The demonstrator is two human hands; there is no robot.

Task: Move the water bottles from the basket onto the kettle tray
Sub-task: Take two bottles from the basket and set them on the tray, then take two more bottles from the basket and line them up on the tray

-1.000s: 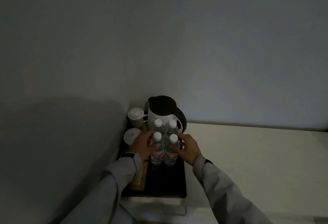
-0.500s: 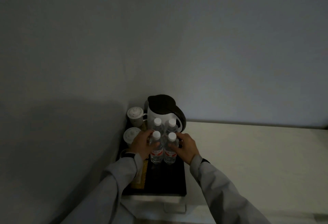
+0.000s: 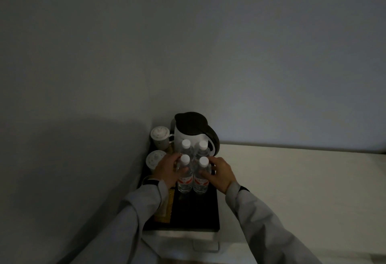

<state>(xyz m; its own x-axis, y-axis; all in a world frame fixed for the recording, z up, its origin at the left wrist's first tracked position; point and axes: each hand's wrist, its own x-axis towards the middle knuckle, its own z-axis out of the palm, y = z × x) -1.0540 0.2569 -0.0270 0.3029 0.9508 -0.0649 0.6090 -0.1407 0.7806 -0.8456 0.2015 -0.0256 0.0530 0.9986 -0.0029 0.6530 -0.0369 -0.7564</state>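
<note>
Several clear water bottles with white caps and red labels stand upright in a tight cluster on the black kettle tray (image 3: pixel 196 215), just in front of the white kettle (image 3: pixel 186 138) with its dark lid. My left hand (image 3: pixel 166 171) wraps the front left bottle (image 3: pixel 184 177). On the other side, my right hand (image 3: pixel 221 172) presses against the front right bottle (image 3: pixel 201 178). Two more bottles (image 3: pixel 194 148) stand behind them, against the kettle. No basket is in view.
Two white lidded cups (image 3: pixel 159 138) stand at the tray's left, close to the corner wall. A yellowish packet (image 3: pixel 165 207) lies on the tray's left strip. The pale countertop (image 3: pixel 292 190) stretches to the right. The room is dim.
Both hands stay on the front bottles; they and the bottles barely shifted, only a slight camera movement shows.
</note>
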